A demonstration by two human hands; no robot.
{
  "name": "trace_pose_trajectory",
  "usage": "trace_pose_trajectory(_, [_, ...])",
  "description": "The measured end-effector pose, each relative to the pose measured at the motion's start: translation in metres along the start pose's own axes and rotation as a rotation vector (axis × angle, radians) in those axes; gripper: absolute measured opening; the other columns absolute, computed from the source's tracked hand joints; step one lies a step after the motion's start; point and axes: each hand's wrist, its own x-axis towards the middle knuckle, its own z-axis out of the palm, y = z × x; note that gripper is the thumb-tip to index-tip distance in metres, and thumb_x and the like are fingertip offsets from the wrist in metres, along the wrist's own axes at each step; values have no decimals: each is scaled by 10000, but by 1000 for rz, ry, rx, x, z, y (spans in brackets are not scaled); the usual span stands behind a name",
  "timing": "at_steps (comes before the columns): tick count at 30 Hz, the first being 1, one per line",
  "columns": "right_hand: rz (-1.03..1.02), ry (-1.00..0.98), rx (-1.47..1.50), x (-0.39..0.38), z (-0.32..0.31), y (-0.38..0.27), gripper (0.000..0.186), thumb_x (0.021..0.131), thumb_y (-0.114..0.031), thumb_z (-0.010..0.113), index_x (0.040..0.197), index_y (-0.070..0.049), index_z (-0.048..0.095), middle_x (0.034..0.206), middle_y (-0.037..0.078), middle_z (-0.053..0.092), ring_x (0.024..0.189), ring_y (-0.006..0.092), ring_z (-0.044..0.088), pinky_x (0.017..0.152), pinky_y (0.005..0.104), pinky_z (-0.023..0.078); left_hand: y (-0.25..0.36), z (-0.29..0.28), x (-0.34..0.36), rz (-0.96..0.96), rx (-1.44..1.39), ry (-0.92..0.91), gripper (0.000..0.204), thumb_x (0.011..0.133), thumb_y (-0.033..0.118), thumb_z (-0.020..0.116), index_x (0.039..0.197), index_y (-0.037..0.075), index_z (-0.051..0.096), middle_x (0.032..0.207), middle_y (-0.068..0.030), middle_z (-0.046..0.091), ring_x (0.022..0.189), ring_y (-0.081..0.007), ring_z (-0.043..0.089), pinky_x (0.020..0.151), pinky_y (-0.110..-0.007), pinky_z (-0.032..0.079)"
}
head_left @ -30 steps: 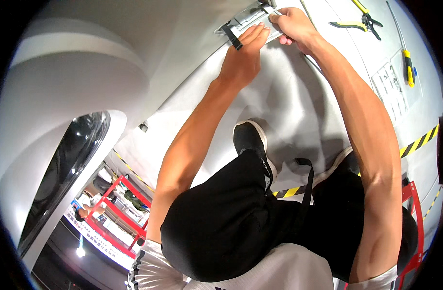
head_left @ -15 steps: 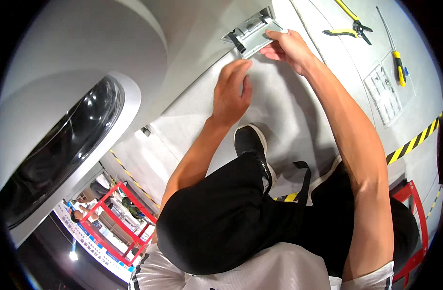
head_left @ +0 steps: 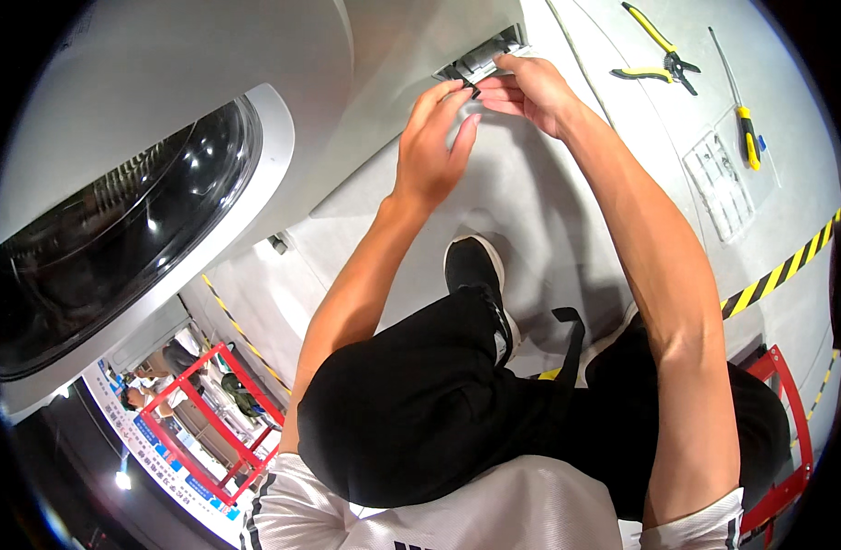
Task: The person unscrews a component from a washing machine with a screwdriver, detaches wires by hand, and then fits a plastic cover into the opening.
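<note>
A grey rectangular plate is at a recessed rectangular opening low in a silver car body. My right hand grips the plate's right side, thumb above and fingers beneath. My left hand is at the plate's left end. Its fingertips reach a short black strip there, while the thumb stays apart from the fingers. Whether those fingertips press on the strip is hard to make out. Much of the plate and the inside of the opening is hidden behind my hands.
Wire strippers with yellow-black handles and a screwdriver lie on the pale floor at right, beside a clear molded tray. The car's headlight bulges at left. Striped tape and red frames stand farther off.
The plate has tipped up against the opening, so less of its face shows. My left hand has moved up to the black strip, and my right hand has shifted slightly left.
</note>
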Motion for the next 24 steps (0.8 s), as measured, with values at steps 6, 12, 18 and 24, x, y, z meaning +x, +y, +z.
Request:
trace_pose_trajectory(6, [-49,-2,34,2,-5,11,335,946,-251,507,1065,63,510,947,142,621,813,194,653,729,292,566,-3,5,26,106,28,-4,126,799,-11,644,923,-18,665,952,-132,646,821,-240,639,712,-306,507])
trace_pose_trajectory(12, [-83,-32,16,-7,-5,10,334,946,-258,514,1075,51,511,938,125,616,820,185,652,724,287,567,-8,6,51,99,109,46,153,808,3,639,960,-11,653,865,-131,652,722,-219,633,664,-302,502])
trace_pose_trajectory(18, [-67,17,-30,-6,-5,9,363,944,-219,501,1156,75,479,954,131,615,808,183,656,692,279,580,12,2,18,-430,67,-123,494,788,290,729,1121,-52,602,864,-99,648,707,-131,599,677,-261,493])
trace_pose_trajectory(24, [-79,-7,-66,-7,-5,9,287,947,-235,500,1022,41,530,923,108,626,764,140,627,723,265,557,15,12,20,-306,60,-56,579,790,293,728,1199,-75,550,1052,-146,621,731,-145,614,661,-263,498])
